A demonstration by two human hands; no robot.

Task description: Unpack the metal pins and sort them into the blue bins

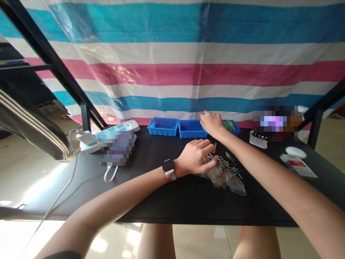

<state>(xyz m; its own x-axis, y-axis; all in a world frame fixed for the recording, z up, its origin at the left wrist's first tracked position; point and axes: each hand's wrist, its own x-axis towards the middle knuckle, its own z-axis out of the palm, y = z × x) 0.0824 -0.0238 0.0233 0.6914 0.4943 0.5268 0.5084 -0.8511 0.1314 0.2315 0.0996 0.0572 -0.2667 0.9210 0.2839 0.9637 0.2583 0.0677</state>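
My left hand [196, 157], with a watch [168, 167] on its wrist, hovers at the left edge of a pile of thin metal pins [223, 163]. Its thumb and fingers are apart, and nothing shows between them. Clear small plastic bags [222, 178] lie against the near side of the pile. Farther back, my right hand [211, 122] is over the right part of the middle blue bin [192, 129], its fingers curled down; what they hold, if anything, is hidden. Green items [228, 125] lie in the right blue bin [236, 130], partly behind that hand.
Another blue bin [163, 127] stands at the left of the row. A white power strip [118, 131] with a plug and cable lies at the left. To the right are a white case [258, 140], a white oval object [295, 152] and a red-and-white box [298, 165]. A striped sheet hangs behind.
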